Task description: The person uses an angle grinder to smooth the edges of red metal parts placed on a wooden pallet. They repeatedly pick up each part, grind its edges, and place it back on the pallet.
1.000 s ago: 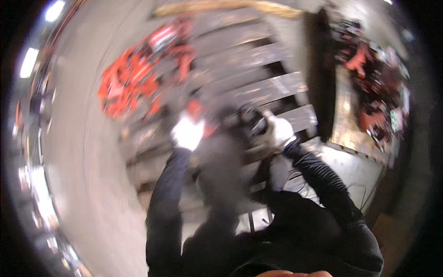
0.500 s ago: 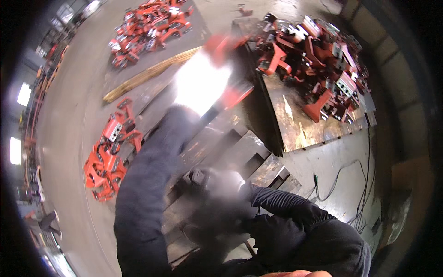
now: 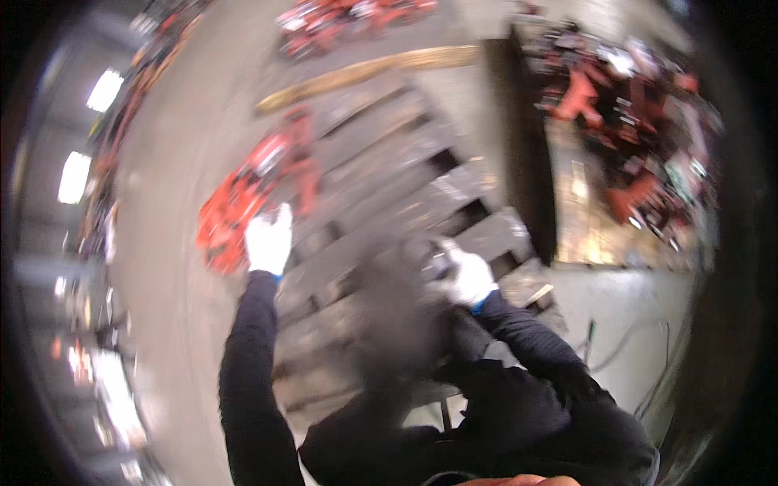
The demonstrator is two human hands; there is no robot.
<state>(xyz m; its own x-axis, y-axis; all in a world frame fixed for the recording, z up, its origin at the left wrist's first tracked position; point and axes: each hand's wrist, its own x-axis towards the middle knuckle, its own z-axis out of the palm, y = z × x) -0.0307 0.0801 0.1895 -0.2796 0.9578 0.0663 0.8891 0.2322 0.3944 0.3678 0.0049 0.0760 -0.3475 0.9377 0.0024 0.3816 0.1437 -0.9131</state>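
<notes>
My left hand (image 3: pixel 269 241), in a white glove, reaches to the near end of a small heap of red metal castings (image 3: pixel 258 182) at the left. Its thumb and fingers are apart, at the edge of the castings; blur hides the fingertips. Closer to the middle, my right hand (image 3: pixel 470 275), also white-gloved, is closed around a dark grey object (image 3: pixel 435 261). A blurred dark patch covers most of that object, so its kind cannot be made out. Under both hands lies a dark wooden slatted pallet (image 3: pixel 381 174).
A large heap of dark red castings (image 3: pixel 640 121) lies on a wooden platform (image 3: pixel 596 231) at the right. More red castings (image 3: pixel 356 18) sit at the far left, beyond a wooden beam (image 3: pixel 365 73). A dark cable (image 3: pixel 648 373) trails across the floor at the right.
My left hand has swung back from the far middle to the left heap. The red casting it carried is no longer in it. The view has shifted; my right hand now shows more clearly.
</notes>
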